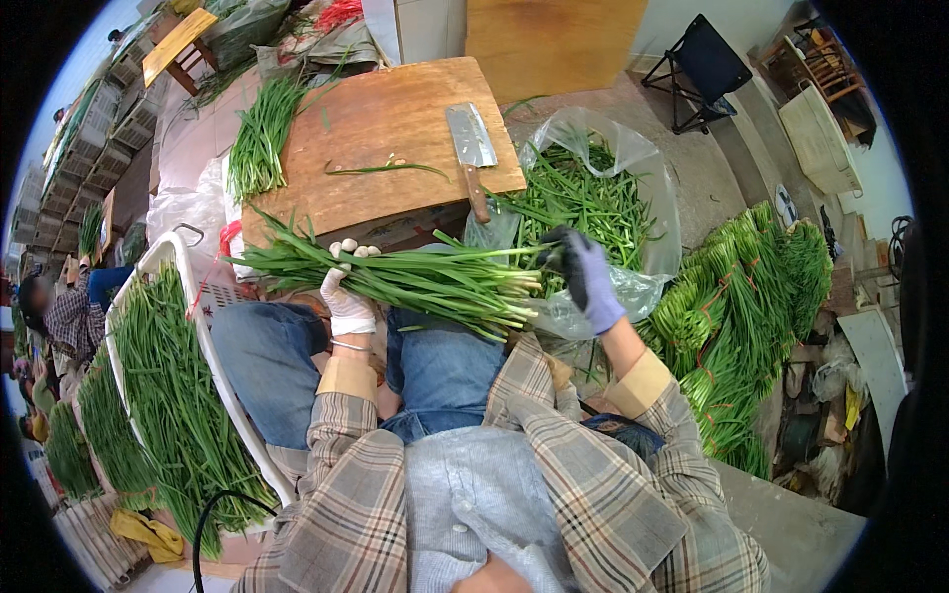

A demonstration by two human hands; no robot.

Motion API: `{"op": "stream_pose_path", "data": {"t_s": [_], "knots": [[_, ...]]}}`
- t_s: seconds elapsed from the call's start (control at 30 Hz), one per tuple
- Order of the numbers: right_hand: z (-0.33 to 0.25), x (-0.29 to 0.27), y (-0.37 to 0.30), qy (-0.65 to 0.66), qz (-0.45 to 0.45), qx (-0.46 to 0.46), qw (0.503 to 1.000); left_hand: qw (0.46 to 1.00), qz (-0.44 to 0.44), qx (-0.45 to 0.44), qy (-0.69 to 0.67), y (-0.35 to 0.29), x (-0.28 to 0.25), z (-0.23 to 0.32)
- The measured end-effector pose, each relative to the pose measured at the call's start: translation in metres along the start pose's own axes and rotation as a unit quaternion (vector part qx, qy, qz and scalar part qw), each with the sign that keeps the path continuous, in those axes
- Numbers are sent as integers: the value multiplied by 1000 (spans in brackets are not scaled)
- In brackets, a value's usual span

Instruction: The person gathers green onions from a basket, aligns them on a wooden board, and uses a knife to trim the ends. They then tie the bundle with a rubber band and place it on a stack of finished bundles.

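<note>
Here in the head view, the left hand (348, 304), in a pale glove, is closed around the middle of a thick sheaf of long, flat green stalks with whitish ends (425, 279), and that sheaf lies crosswise above the blue denim legs (450, 371), pale ends to the right. Over on that side, the right hand (587, 279), in a purple and dark grey glove, has its fingers bent at the tip of one stalk that sticks out; whether they are truly pinching it, I cannot tell. The hands are well apart, and there's the first worry: one grip carries the whole sheaf, so if it slackens, or a tug on one stalk drags its neighbours, the bunch could fan out and slip down.

Look just beyond! A broad steel cleaver with a wooden handle (475, 182) lies on the low brown wooden table (386, 124), its handle jutting past the near edge. A sleeve or a swinging stalk might catch it and tip it toward the knees.

And right by the right hand, the clear plastic bag (657, 148) of loose green pieces gapes wide; a careless brush could crumple its soft rim or send good stalks in among the cut ones.
</note>
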State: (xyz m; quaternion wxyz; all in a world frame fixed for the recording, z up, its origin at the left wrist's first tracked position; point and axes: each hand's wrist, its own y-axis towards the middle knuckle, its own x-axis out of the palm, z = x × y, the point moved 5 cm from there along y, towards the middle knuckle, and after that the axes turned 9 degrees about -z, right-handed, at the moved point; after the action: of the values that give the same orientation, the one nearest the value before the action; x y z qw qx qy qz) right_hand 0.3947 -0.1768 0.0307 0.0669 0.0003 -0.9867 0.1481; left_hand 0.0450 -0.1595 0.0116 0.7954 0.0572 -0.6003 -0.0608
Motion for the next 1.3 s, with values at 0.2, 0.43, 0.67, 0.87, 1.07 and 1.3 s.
{"op": "stream_pose_path", "data": {"t_s": [0.2,0.43,0.67,0.87,1.07,1.3], "knots": [[-4,-37,19,-499,-52,0,865,994,-110,-14,-20,5,37,-1],[2,44,11,-391,-76,-42,916,987,-155,-26,14,22,74,-15],[-20,-53,2,-740,101,25,664,991,-132,-8,-18,22,52,-7],[16,54,2,-276,-307,-24,910,989,-145,-3,-34,23,44,-9],[4,-41,10,-573,-53,25,817,994,-88,15,-61,15,24,-1],[27,52,27,-112,-403,-2,908,988,-134,6,-81,23,38,-9]]}}
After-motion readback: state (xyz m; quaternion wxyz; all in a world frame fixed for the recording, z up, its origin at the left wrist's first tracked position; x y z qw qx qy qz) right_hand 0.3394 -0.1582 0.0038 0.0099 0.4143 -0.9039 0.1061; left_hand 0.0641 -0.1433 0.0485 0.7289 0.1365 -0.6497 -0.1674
